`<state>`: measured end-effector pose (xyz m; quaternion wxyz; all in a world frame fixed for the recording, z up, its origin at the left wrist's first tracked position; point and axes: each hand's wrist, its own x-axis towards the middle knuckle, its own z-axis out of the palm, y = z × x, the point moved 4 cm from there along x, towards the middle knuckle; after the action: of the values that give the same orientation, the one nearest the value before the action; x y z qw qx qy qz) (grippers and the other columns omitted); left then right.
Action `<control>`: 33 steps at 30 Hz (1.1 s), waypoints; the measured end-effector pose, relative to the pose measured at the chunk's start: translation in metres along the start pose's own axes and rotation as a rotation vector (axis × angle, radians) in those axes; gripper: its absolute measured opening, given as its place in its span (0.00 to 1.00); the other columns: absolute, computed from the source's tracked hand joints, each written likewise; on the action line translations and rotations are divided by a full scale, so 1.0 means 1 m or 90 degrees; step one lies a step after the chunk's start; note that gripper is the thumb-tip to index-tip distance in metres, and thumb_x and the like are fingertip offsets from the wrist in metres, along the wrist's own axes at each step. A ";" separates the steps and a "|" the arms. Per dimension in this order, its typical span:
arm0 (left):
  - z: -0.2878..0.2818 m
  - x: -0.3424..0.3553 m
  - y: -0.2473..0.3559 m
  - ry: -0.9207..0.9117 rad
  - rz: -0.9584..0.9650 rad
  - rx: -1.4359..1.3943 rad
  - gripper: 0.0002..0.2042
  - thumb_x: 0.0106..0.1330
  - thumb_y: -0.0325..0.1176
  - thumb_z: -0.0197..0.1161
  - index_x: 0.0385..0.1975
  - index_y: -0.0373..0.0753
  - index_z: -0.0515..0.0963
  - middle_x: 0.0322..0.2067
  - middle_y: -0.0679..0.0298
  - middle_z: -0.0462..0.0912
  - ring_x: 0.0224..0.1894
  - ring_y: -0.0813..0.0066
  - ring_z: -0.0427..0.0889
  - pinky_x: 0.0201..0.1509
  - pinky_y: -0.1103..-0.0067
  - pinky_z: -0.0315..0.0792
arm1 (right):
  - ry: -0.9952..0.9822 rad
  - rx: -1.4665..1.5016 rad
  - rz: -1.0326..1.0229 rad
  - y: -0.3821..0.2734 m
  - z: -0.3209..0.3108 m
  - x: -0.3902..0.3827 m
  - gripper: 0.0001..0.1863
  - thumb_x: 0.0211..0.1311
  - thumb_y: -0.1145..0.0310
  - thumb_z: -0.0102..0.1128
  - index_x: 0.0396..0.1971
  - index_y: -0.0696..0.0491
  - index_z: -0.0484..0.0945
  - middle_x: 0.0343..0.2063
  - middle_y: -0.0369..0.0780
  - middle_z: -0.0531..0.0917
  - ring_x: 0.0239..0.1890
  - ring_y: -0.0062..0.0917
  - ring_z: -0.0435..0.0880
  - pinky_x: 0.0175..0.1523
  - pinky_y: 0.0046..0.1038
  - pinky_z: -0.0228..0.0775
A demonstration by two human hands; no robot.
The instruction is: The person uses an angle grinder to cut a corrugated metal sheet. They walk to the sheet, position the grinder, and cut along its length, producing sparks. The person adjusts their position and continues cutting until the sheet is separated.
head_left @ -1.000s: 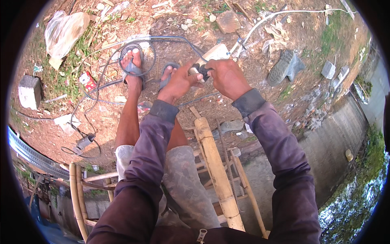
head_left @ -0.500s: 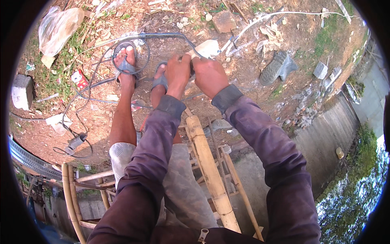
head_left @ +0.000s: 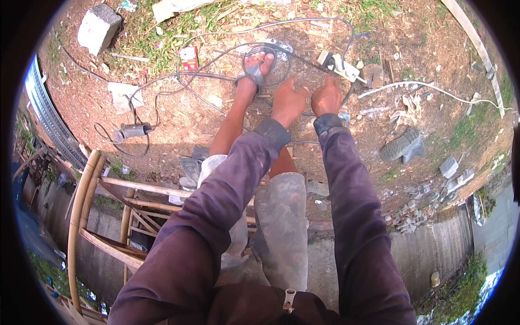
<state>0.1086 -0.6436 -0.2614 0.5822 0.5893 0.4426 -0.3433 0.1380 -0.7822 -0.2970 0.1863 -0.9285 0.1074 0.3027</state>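
My left hand (head_left: 290,102) is over the ground just right of my sandalled left foot (head_left: 260,67). Its fingers are smeared by motion, and I cannot make out anything in them. Close beside it on the right, my right hand (head_left: 326,97) has its fingers curled together; whatever they hold is hidden. Just beyond my right hand lies a white power strip (head_left: 346,70) with a dark plug (head_left: 326,58) at its left end. Dark cable (head_left: 271,24) loops from there around my left foot. My right foot is hidden behind my hands.
A bamboo frame (head_left: 81,216) stands at lower left. A dark plug-like device (head_left: 131,131) with a cord lies on the ground at left, and a concrete block (head_left: 99,28) farther off. Boots (head_left: 403,146) lie at right, near rubble and a concrete ledge (head_left: 433,233).
The view has shifted, so the ground appears farther right. My hands have come slightly apart and the power strip beyond them now shows clearly. The bamboo pole between my arms is out of sight.
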 end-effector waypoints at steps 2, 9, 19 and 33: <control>-0.052 -0.008 -0.031 0.058 0.075 0.035 0.20 0.62 0.30 0.61 0.54 0.31 0.74 0.37 0.52 0.85 0.41 0.64 0.84 0.46 0.73 0.75 | -0.047 -0.026 -0.024 -0.048 -0.004 -0.019 0.24 0.57 0.78 0.55 0.56 0.58 0.74 0.61 0.59 0.69 0.64 0.52 0.67 0.69 0.42 0.57; -0.198 -0.126 -0.163 0.303 0.067 -0.144 0.13 0.66 0.28 0.58 0.47 0.32 0.78 0.33 0.60 0.83 0.33 0.77 0.82 0.36 0.79 0.75 | -0.133 -0.100 -0.307 -0.082 -0.015 -0.101 0.17 0.54 0.76 0.57 0.45 0.59 0.79 0.54 0.57 0.73 0.59 0.50 0.71 0.64 0.41 0.62; -0.248 -0.273 -0.283 0.540 0.003 -0.460 0.11 0.64 0.28 0.60 0.44 0.32 0.79 0.36 0.59 0.85 0.38 0.71 0.84 0.46 0.75 0.75 | -0.251 -0.394 -0.303 -0.049 -0.018 -0.122 0.09 0.51 0.70 0.63 0.33 0.53 0.84 0.34 0.49 0.85 0.41 0.45 0.84 0.49 0.41 0.75; -0.550 -0.042 -0.493 0.768 -0.227 -0.349 0.38 0.49 0.47 0.76 0.53 0.24 0.70 0.45 0.43 0.81 0.49 0.50 0.82 0.55 0.66 0.72 | -0.347 -0.192 -0.004 -0.096 0.082 -0.230 0.12 0.58 0.70 0.59 0.39 0.63 0.80 0.27 0.42 0.84 0.26 0.25 0.84 0.27 0.26 0.77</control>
<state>-0.4224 -0.1388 -0.3636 0.2961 0.4270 0.8508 0.0787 -0.0576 -0.6414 -0.1924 0.0691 -0.8304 0.0043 0.5528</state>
